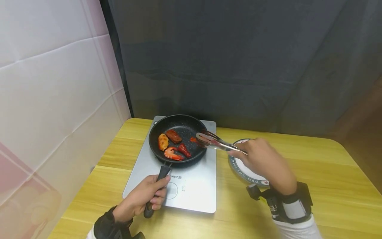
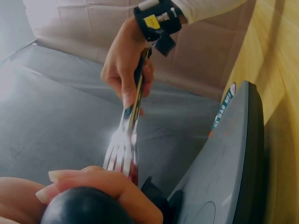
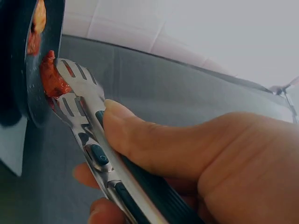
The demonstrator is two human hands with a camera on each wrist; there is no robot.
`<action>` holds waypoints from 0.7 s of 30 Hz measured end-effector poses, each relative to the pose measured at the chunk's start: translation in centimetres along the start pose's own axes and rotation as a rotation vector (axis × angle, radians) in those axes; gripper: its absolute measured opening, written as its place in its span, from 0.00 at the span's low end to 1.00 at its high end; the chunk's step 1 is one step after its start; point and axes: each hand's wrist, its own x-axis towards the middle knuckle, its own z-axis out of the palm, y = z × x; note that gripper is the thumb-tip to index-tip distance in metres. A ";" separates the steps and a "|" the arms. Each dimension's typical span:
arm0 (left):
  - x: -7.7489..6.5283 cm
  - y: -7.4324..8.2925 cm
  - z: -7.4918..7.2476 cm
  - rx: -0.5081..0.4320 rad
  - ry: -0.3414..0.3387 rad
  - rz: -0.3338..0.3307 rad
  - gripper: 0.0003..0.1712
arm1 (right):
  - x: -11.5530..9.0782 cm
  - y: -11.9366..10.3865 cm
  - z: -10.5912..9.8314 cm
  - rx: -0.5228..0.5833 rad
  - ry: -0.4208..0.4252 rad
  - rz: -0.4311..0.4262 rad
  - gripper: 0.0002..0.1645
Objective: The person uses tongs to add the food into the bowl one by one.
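Observation:
My left hand point(image 1: 147, 192) grips the black handle point(image 1: 163, 172) of a frying pan point(image 1: 188, 121). In the pan lie a browned chicken wing point(image 1: 163, 142), a dark slab of meat point(image 1: 173, 136), an orange shrimp point(image 1: 172, 154) and a small red drumstick point(image 1: 184, 150). My right hand point(image 1: 264, 161) holds metal tongs point(image 1: 225, 145) by their dark-inlaid arms, thumb along one side. The slotted tong heads reach over the pan's right side. Between them is a glossy red piece of food point(image 3: 52, 79), partly hidden by the metal.
Under the pan is a flat silver induction cooktop point(image 1: 200, 196) on a yellow wooden table point(image 1: 322, 172). A white plate with a patterned green rim point(image 1: 238, 170) sits right of it, partly beneath my right hand. Dark cloth point(image 1: 238, 66) hangs behind; a pale curtain point(image 1: 59, 83) stands left.

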 end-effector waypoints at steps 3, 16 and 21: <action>0.0 -0.1 0.0 0.003 0.002 0.004 0.18 | 0.8 -0.5 0.5 -0.006 -0.010 -0.016 0.18; 0.1 -0.1 0.0 -0.011 0.006 -0.002 0.18 | 2.8 -2.5 1.5 -0.005 -0.084 0.103 0.18; 0.0 0.0 0.0 -0.001 0.009 0.002 0.18 | 3.3 -2.6 1.6 -0.030 -0.095 0.096 0.19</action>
